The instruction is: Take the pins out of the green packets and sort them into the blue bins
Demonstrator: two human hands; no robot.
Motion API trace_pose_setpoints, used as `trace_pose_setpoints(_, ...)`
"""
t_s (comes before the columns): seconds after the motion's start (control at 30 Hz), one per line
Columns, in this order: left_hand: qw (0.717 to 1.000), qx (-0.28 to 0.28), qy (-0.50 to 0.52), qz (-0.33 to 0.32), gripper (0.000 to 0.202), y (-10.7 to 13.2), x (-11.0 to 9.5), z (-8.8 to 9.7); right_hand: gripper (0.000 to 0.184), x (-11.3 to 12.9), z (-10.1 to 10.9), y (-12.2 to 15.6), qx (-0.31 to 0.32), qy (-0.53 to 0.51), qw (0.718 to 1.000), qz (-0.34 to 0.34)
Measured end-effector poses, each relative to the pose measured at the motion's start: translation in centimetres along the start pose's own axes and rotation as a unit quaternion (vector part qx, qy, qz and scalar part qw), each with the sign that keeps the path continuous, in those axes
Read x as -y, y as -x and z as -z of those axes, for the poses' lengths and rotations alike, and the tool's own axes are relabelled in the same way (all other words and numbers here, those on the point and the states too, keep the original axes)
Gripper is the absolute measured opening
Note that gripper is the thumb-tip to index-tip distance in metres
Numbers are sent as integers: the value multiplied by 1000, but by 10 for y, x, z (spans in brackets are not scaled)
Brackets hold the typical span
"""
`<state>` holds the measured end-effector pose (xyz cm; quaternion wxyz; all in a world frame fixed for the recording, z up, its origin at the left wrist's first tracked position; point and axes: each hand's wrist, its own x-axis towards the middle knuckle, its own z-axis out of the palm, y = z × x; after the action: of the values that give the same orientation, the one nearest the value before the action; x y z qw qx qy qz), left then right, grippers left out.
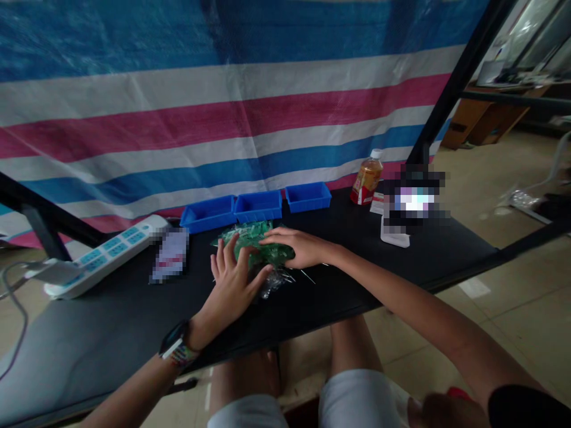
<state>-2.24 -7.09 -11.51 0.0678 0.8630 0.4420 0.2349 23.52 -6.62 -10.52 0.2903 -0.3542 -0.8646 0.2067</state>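
Note:
A heap of shiny green pieces (254,235) lies mid-table, partly wrapped in crinkled clear plastic (271,284). What the pieces are, I cannot make out. Several thin, pale, needle-like strands (307,276) stick out at its lower right. My left hand (234,270) rests against the heap's near left side, its fingers spread. From the right, my right hand (297,245) reaches over the heap with fingers stretched across its top and the thumb lower down. Both hands cover part of the heap. Neither visibly grips a piece.
Behind the heap stand three blue trays (307,207). A white power strip (104,255) and a blurred-out packet (170,255) lie left. To the right are a drink bottle (367,177), a white object (395,236) and a blurred-out lit device (416,200). A striped sheet (250,113) hangs behind.

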Motion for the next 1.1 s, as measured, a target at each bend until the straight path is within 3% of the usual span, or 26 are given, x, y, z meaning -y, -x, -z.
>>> trace_pose_setpoints(0.13, 998, -12, 12, -67, 43, -17, 26, 21, 92, 21, 18, 22, 4, 26, 998, -52)
trace_pose_setpoints(0.2, 994, 14, 23, -110, 47, -32, 47, 26, 95, 37, 19, 40, -9, 32, 996, -87)
trace_pose_setpoints(0.3, 982, 111, 24, -151, 58, -52, 75, 23, 101, 57, 3, 69, -55, 99, 976, -185)
trace_pose_setpoints(0.4, 975, 158, 4, -156, 62, -60, 84, 14, 95, 69, -25, 90, -79, 169, 940, -286)
trace_pose_setpoints(0.53, 984, 119, -16, -134, 59, -49, 62, 3, 100, 75, -53, 87, -87, 183, 934, -293)
trace_pose_setpoints(0.77, 996, -2, -89, -31, 48, -34, 10, -9, 132, 83, -76, 23, -99, 171, 929, -312)
trace_pose_setpoints(0.9, 993, -6, -116, -19, 45, -38, 1, -12, 111, 71, -68, 7, -101, 197, 930, -294)
trace_pose_setpoints(1.1, 998, 7, -54, -41, 54, -34, 2, -5, 73, 47, -38, 3, -73, 264, 930, -245)
